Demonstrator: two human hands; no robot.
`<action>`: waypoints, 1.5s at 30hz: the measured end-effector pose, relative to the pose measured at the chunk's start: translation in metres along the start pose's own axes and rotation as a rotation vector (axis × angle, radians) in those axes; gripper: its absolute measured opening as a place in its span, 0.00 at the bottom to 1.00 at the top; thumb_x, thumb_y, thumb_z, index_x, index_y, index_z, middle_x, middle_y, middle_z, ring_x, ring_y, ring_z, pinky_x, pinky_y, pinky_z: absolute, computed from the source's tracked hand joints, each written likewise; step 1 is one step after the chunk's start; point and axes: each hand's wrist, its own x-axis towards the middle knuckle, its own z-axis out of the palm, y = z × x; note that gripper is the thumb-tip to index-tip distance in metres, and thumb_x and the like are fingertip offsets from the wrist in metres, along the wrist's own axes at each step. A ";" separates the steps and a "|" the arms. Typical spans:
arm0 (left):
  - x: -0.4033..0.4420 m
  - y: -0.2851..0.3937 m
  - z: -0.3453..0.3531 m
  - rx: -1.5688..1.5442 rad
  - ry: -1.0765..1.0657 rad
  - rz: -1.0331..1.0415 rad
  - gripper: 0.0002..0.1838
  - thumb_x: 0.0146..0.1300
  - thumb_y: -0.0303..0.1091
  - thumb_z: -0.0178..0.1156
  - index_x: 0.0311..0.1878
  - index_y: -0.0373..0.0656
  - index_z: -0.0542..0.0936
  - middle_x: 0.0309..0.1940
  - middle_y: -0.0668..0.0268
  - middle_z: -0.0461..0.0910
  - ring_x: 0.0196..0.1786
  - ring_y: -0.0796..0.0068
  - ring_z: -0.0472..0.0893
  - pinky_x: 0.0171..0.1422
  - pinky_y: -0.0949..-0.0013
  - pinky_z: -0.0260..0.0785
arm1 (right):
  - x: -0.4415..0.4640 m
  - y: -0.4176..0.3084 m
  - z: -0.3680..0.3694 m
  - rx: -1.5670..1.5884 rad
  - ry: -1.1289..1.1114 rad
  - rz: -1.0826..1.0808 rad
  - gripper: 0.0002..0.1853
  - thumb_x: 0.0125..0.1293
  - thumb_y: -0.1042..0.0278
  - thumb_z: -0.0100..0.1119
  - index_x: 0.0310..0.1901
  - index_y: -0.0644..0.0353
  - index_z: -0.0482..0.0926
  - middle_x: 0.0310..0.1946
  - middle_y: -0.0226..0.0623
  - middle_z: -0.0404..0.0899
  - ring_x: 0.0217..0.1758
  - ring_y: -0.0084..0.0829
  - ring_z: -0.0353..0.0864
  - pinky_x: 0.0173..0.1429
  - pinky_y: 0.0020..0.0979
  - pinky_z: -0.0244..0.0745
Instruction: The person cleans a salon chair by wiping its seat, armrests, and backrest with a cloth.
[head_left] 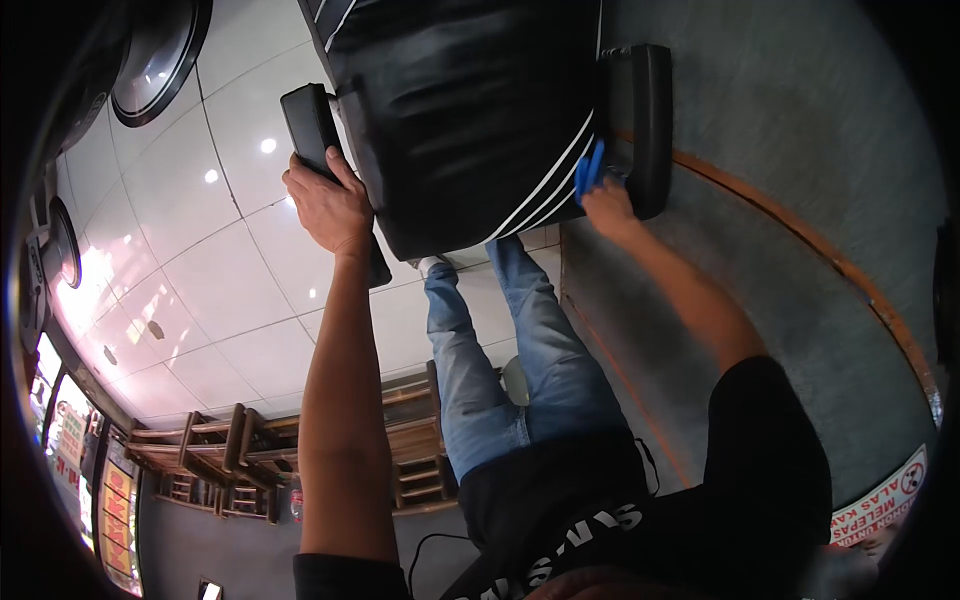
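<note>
Right hand (610,207): fingers closed around a bright blue, thin, soft-looking piece (588,172), perhaps cloth; exact material cannot be told. Part of it projects past the fingers, its long axis running roughly away from the person.

Left hand (332,200): partly curled over the long black padded left armrest (312,120), fingers toward its outer side and thumb toward the seat. It has hold of the armrest; firmness of grip cannot be told.

Main relation: the blue piece lies at the near right corner of the broad black upholstered seat (460,120) with curved white stripes (545,185), between the stripes and the black right armrest (655,130). The right hand is plainly the nearer one; the left is across the seat's width. The seat's long axis extends away from the person, with an armrest on each side. Whether the blue piece presses on the upholstery or is just above it cannot be told.

Surroundings: glossy pale tiles (250,260) on the left, dark grey flooring (810,180) on the right.
</note>
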 end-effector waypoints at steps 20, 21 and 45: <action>0.000 0.006 -0.002 0.019 0.019 -0.038 0.32 0.77 0.54 0.53 0.67 0.33 0.71 0.56 0.49 0.76 0.58 0.44 0.79 0.59 0.49 0.74 | -0.055 0.082 -0.045 1.562 0.709 0.597 0.29 0.83 0.52 0.45 0.76 0.61 0.66 0.71 0.42 0.72 0.72 0.41 0.73 0.78 0.39 0.63; -0.001 0.005 -0.001 0.020 0.015 -0.043 0.32 0.78 0.56 0.52 0.67 0.34 0.70 0.58 0.49 0.75 0.59 0.43 0.79 0.59 0.49 0.74 | -0.039 0.092 -0.056 1.647 0.757 0.568 0.29 0.83 0.50 0.45 0.75 0.61 0.66 0.72 0.41 0.71 0.73 0.41 0.72 0.78 0.39 0.63; 0.001 0.004 -0.002 0.046 0.030 -0.041 0.30 0.78 0.53 0.52 0.66 0.34 0.71 0.54 0.50 0.76 0.56 0.46 0.80 0.59 0.51 0.75 | -0.105 0.070 -0.010 1.314 0.514 0.710 0.32 0.84 0.45 0.43 0.70 0.67 0.74 0.66 0.59 0.77 0.76 0.47 0.71 0.80 0.42 0.62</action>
